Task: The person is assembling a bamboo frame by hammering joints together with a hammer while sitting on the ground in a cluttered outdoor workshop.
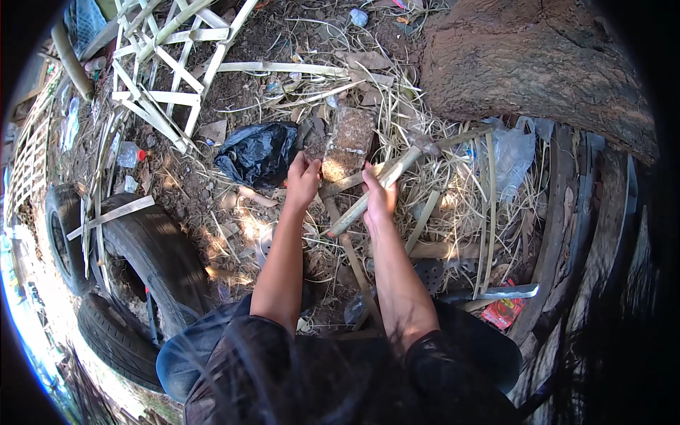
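My right hand [380, 195] is closed around a hammer [404, 161] with a pale wooden handle. Its metal head points up and to the right, and the handle's butt slants down to the left. Near the brick's lower left corner, my left hand [303, 180] is closed in a pinch; what lies between its fingers is too small to make out. A worn, rough brick [350, 134] lies on the ground just beyond both hands. Below it a flat bamboo strip [341, 186] runs between the hands. A crumpled black plastic bag [256, 154] sits left of my left hand.
A lattice of bamboo strips [173, 95] stands at the upper left. Old tyres [152, 244] lie at the left, near a plastic bottle [130, 154]. A thick tree trunk [531, 60] fills the upper right. Bamboo shavings [460, 212] and a clear plastic bag [511, 159] litter the right.
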Tool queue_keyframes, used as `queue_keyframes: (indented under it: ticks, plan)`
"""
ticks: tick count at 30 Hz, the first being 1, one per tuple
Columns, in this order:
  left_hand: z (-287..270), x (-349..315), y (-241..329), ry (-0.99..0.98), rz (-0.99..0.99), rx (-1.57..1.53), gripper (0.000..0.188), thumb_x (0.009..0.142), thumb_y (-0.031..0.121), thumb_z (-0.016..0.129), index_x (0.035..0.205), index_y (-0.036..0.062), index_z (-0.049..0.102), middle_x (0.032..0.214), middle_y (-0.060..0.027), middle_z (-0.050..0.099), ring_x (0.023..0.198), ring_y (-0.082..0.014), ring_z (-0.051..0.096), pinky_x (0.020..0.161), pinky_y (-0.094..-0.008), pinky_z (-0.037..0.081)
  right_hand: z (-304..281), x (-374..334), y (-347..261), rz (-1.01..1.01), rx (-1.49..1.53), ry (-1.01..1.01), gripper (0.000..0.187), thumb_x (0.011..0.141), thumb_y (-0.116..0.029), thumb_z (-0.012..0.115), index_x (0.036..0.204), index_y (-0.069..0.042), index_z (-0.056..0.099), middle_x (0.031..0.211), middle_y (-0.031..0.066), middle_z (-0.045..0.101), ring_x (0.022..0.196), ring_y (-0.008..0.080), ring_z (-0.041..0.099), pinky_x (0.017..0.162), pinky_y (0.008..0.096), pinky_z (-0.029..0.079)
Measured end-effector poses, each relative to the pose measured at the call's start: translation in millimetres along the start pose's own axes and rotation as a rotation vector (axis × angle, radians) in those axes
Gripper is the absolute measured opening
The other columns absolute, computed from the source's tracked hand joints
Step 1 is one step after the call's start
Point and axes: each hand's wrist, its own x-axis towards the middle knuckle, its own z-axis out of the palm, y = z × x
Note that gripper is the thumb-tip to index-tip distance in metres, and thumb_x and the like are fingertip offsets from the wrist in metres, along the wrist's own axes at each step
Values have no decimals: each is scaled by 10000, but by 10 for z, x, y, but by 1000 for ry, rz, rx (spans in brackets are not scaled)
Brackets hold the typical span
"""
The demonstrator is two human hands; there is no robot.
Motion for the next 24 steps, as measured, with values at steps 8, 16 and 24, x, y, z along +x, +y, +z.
queue_keyframes:
  ticks: [8,16,24]
  plan:
    - [-174,-24,70,93,-218,-172,134,975,80,521,853,79,466,901,-41,605,828,-119,584,697,-300,524,63,40,197,-95,-90,9,414,819,36,728,1167,-15,510,1028,75,639,962,173,630,889,312,491]
    - [-191,-114,108,87,-315,-287,150,959,89,531,835,78,446,1027,-90,688,846,-110,595,690,-269,497,-23,91,38,-16,-107,33,311,860,-28,704,1124,-85,550,1080,53,663,1005,184,638,898,397,506]
    - [-199,-139,152,99,-296,-250,152,955,91,548,825,78,469,992,-107,683,835,-139,603,760,-286,495,39,79,173,-82,-78,8,389,838,-74,752,1162,-81,536,1120,81,677,1018,196,646,896,396,496]
